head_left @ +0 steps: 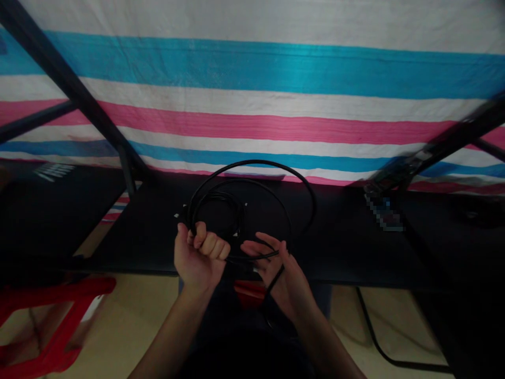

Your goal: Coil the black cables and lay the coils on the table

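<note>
Left hand [199, 255] fisted tight round gathered loops of black cable [256, 161]. Coil stands upright above both hands, over near edge of dark counter [347, 247]. Right hand [282, 271] half open, thumb and fingers pinching loose strand that trails down. Striped cloth [355, 79] hangs behind counter.

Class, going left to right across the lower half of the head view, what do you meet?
Red stool → left hand, fisted on the black cable → right hand, holding it too → floor cord.
</note>
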Action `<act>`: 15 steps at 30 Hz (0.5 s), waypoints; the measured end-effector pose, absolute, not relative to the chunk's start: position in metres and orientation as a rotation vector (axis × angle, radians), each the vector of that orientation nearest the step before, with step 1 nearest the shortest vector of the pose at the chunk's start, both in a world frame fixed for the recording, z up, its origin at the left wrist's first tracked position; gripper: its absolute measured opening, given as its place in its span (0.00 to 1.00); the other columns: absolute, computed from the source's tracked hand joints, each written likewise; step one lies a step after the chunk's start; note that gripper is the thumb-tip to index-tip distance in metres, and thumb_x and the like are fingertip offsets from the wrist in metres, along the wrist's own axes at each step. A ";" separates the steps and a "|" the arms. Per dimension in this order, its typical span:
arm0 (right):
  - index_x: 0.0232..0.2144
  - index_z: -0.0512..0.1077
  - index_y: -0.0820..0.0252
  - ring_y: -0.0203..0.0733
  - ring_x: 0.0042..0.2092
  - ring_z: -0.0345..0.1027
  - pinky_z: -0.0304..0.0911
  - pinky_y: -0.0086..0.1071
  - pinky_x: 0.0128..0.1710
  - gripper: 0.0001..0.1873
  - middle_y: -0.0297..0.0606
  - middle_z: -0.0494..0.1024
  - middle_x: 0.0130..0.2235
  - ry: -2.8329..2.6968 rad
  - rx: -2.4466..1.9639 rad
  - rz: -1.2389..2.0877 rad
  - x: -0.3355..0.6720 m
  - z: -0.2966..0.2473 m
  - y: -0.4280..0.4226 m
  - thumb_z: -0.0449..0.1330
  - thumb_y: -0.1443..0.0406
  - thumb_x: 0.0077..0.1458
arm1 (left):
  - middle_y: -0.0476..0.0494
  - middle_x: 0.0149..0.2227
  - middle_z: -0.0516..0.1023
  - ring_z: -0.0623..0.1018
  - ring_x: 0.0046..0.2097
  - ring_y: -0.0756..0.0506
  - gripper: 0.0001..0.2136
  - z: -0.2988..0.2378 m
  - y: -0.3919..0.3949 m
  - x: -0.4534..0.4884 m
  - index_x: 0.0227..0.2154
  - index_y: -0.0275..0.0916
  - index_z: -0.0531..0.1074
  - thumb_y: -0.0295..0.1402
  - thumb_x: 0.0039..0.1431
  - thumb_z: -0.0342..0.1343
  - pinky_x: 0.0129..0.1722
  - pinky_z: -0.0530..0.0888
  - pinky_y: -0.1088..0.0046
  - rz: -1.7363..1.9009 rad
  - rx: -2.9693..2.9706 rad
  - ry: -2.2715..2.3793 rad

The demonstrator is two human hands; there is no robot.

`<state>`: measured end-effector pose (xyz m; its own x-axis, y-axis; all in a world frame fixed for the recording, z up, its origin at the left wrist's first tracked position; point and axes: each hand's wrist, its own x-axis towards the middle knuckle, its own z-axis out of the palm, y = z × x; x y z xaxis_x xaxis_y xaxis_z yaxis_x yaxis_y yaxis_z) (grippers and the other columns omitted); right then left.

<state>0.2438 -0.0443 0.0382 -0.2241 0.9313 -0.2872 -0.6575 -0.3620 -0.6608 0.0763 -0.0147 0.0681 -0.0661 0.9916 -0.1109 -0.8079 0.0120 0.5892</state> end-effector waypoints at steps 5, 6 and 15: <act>0.33 0.77 0.57 0.44 0.31 0.75 0.69 0.39 0.40 0.19 0.32 0.73 0.22 -0.623 -0.785 1.621 0.247 0.056 -0.037 0.63 0.48 0.60 | 0.59 0.17 0.39 0.41 0.19 0.52 0.26 0.054 -0.020 0.091 0.19 0.42 0.47 0.45 0.65 0.54 0.17 0.54 0.76 1.509 0.185 0.680; 0.32 0.76 0.58 0.39 0.24 0.70 0.68 0.37 0.35 0.18 0.28 0.68 0.19 -0.665 -0.785 1.603 0.248 0.059 -0.036 0.62 0.49 0.61 | 0.59 0.17 0.40 0.42 0.18 0.52 0.25 0.050 -0.022 0.095 0.19 0.42 0.47 0.43 0.66 0.53 0.17 0.54 0.76 1.483 0.129 0.687; 0.38 0.77 0.56 0.34 0.23 0.63 0.58 0.28 0.24 0.10 0.30 0.72 0.23 -1.230 -0.886 1.628 0.251 0.091 -0.049 0.60 0.57 0.63 | 0.54 0.19 0.59 0.67 0.22 0.51 0.16 -0.006 -0.068 0.134 0.23 0.42 0.62 0.41 0.62 0.59 0.27 0.70 0.73 0.917 -0.037 0.860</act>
